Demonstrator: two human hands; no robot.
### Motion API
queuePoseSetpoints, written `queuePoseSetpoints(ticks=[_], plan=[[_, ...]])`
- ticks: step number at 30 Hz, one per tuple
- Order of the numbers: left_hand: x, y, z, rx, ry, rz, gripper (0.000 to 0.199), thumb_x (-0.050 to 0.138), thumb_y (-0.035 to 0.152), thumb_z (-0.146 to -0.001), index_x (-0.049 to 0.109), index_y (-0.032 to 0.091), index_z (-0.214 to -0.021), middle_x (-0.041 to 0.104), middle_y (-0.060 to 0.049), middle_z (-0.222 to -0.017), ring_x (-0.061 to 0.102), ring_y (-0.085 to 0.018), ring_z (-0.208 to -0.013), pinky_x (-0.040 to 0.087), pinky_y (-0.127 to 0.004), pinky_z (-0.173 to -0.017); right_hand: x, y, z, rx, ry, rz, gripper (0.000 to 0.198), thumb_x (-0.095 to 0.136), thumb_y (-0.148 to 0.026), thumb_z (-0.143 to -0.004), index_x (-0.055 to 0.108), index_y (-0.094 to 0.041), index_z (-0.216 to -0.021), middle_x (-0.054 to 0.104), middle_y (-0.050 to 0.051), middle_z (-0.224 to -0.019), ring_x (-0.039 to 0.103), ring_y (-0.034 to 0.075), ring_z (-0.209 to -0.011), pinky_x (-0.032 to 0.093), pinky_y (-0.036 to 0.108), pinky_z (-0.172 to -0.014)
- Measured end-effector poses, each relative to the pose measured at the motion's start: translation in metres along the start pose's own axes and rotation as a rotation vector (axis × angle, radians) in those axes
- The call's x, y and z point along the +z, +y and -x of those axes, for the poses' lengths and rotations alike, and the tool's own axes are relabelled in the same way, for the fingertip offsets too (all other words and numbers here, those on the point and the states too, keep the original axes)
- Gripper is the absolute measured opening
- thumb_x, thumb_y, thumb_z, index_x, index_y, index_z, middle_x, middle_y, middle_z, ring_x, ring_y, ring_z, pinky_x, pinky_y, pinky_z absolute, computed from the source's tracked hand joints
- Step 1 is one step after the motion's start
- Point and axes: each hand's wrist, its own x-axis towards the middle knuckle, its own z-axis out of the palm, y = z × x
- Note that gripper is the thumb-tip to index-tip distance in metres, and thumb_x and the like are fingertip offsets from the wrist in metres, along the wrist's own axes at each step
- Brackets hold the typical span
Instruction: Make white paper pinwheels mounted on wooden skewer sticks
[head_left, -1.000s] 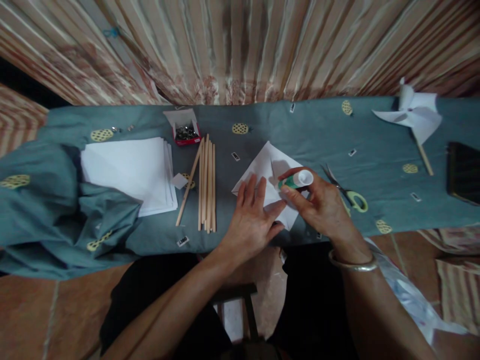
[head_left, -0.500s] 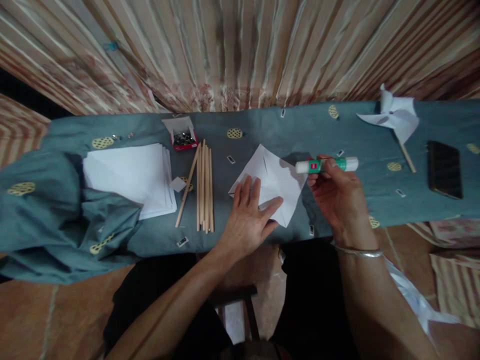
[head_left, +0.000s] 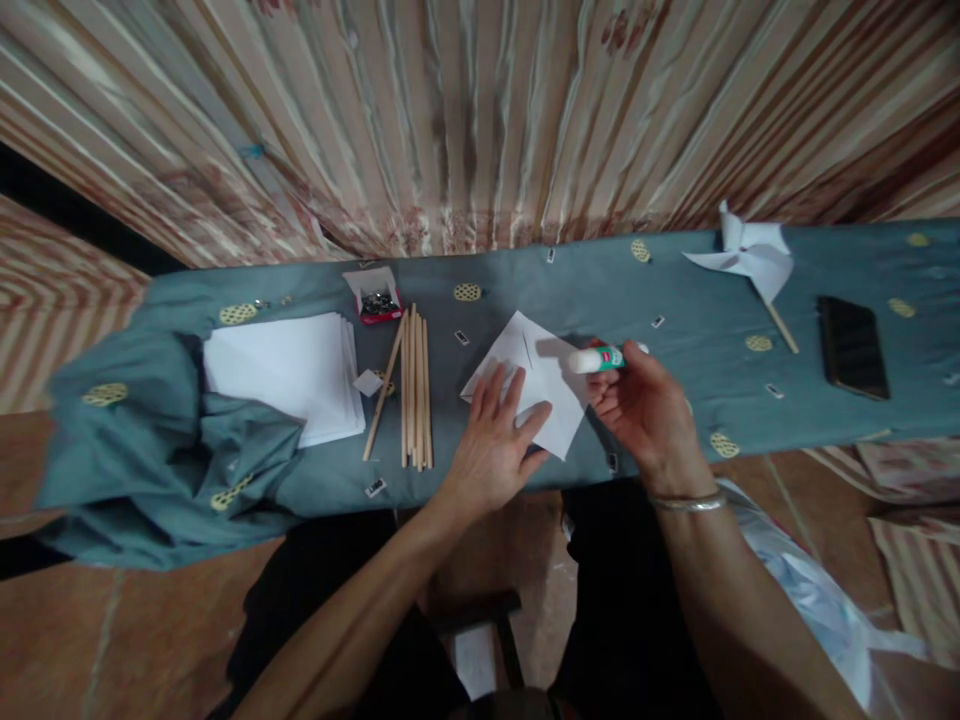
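A square sheet of white paper (head_left: 551, 385) with slits cut in it lies turned cornerwise in front of me. My left hand (head_left: 499, 430) rests on its left part, fingers spread flat and holding nothing. Above the paper's right corner, my right hand (head_left: 645, 410) is closed around a green and white glue stick (head_left: 604, 360), its white end pointing left over the paper. The fingers hide part of the glue stick. Left of my left hand lie several wooden sticks (head_left: 418, 400), side by side.
A stack of white paper (head_left: 281, 375) lies at the left, beside bunched cloth (head_left: 172, 440). Behind the sticks stands an opened red box of metal pins (head_left: 379, 305). At the right are a paper pinwheel (head_left: 750, 255) on a stick and a black phone (head_left: 853, 347). A curtain (head_left: 480, 130) hangs behind.
My right hand has brought the glue stick a little left and closer over the paper, tilting its visible end. The left hand stays on the sheet. The whole view has shifted slightly.
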Motion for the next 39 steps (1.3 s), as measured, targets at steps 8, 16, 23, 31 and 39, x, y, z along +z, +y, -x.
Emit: queuePoseSetpoints(ticks=[8,16,23,31,39], plan=[[-0.012,-0.003,0.001,0.011,0.137,0.036,0.051,0.056,0.047,-0.091,0.052,0.017,-0.132,0.051,-0.016,-0.144,0.034,-0.031,-0.144,0.021,-0.061,-0.117,0.015,0.007,0.013,0.140,-0.111,-0.244,0.019,0.078,-0.036,-0.075,0.066,-0.023,-0.081,0.072,-0.004,-0.070,0.067,0.009,-0.059,0.061,0.019,-0.063],[-0.062,-0.045,0.025,-0.258,0.344,-0.116,0.039,0.054,0.033,-0.092,0.058,0.013,-0.126,0.059,-0.014,-0.130,0.048,-0.027,-0.127,0.037,-0.045,-0.107,0.016,0.009,0.020,0.232,-0.113,-0.294,0.024,0.084,-0.028,-0.067,0.071,-0.020,-0.085,0.076,0.000,-0.079,0.071,0.010,-0.068,0.062,0.015,-0.067],[-0.090,-0.085,0.051,-0.568,0.285,-0.276,0.033,0.057,0.030,-0.090,0.065,0.018,-0.119,0.067,-0.012,-0.121,0.051,-0.032,-0.118,0.042,-0.048,-0.095,0.022,0.008,0.027,0.269,-0.116,-0.332,0.020,0.084,-0.027,-0.068,0.070,-0.020,-0.081,0.075,-0.001,-0.074,0.070,0.010,-0.063,0.061,0.015,-0.064],[-0.083,-0.078,0.045,-0.473,0.538,0.219,0.029,0.062,0.022,-0.083,0.069,0.020,-0.111,0.071,-0.007,-0.110,0.064,-0.022,-0.100,0.051,-0.037,-0.093,0.044,0.010,0.034,0.288,-0.118,-0.280,0.025,0.087,-0.024,-0.062,0.074,-0.022,-0.084,0.077,-0.001,-0.081,0.072,0.012,-0.071,0.060,0.017,-0.072],[-0.058,-0.047,0.035,-0.402,0.513,0.652,0.028,0.070,0.020,-0.077,0.071,0.021,-0.105,0.069,-0.006,-0.106,0.066,-0.017,-0.094,0.054,-0.031,-0.087,0.062,0.020,0.047,0.298,-0.216,-0.116,0.026,0.084,-0.031,-0.066,0.075,-0.028,-0.090,0.077,-0.002,-0.089,0.073,0.013,-0.076,0.059,0.020,-0.071]])
